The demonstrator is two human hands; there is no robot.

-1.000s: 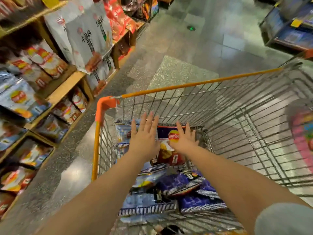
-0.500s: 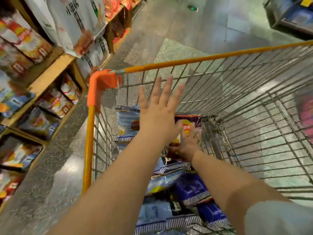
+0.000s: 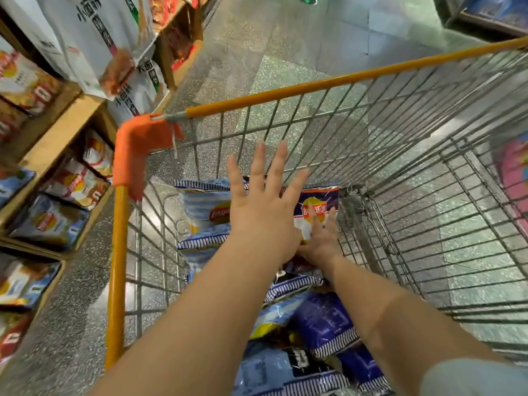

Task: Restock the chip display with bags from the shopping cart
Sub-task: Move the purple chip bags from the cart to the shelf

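Right now I am reaching both arms down into the shopping cart (image 3: 285, 94), a wire basket with an orange rim standing on the speckled floor (image 3: 285, 52). My left hand (image 3: 261, 208) is hovering above the bags with its fingers straight and spread wide, holding nothing. My right hand (image 3: 321, 237) is lying lower, beneath and just beside the left; its fingers are stretching flat against the dark purple chip bag (image 3: 318, 200) that is leaning at the far end of the cart, and I cannot tell whether the thumb is gripping anything, since my left hand is covering that part. A light blue chip bag (image 3: 204, 208) is standing just to the left of the purple one, touching it, partly behind my left hand. More blue and purple bags (image 3: 323, 321) are lying piled along the cart's bottom under my forearms. On my left the chip display (image 3: 65, 130) is running alongside the cart, its wooden shelves holding rows of chip bags (image 3: 47, 221), with tall white bags (image 3: 94, 38) stacked further along. A pink item (image 3: 514, 172) is showing, blurred, at the right edge beyond the cart's wire side.
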